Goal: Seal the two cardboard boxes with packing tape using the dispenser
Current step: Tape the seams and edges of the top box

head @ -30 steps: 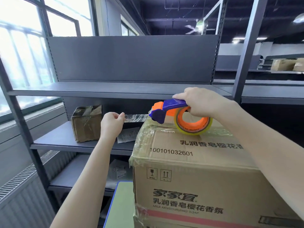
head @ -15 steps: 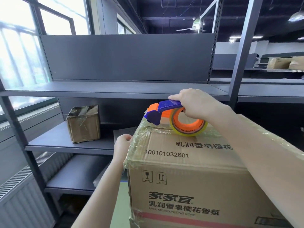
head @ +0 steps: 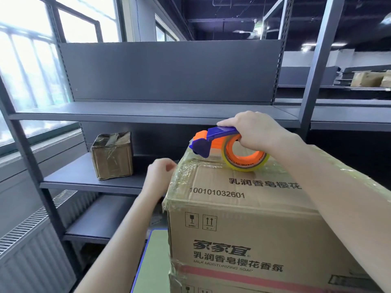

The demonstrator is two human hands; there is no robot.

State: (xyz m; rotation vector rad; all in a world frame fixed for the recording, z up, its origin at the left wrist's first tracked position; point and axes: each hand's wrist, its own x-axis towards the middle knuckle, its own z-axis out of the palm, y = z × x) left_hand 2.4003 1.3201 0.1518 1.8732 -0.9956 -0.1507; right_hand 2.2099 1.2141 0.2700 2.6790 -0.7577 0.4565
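A large printed cardboard box (head: 243, 208) fills the lower right, its top edges wrapped in clear tape. It stands on a second box (head: 211, 289) of which only a strip shows below. My right hand (head: 254, 132) grips the blue and orange tape dispenser (head: 213, 142), whose roll rests on the far left corner of the box top. My left hand (head: 158, 172), blurred and with curled fingers, is at the box's far left upper corner; whether it holds tape cannot be told.
A small taped cardboard box (head: 112, 155) sits on the grey metal shelf (head: 74, 176) behind. More grey shelves run above and below. A green, blue-edged surface (head: 152, 261) lies left of the big box. Windows and a radiator line the left wall.
My left hand, which pinched a stretched strip of tape out to the left, dropped beside the box's side and now sits at its upper corner. The dispenser stayed on the box top.
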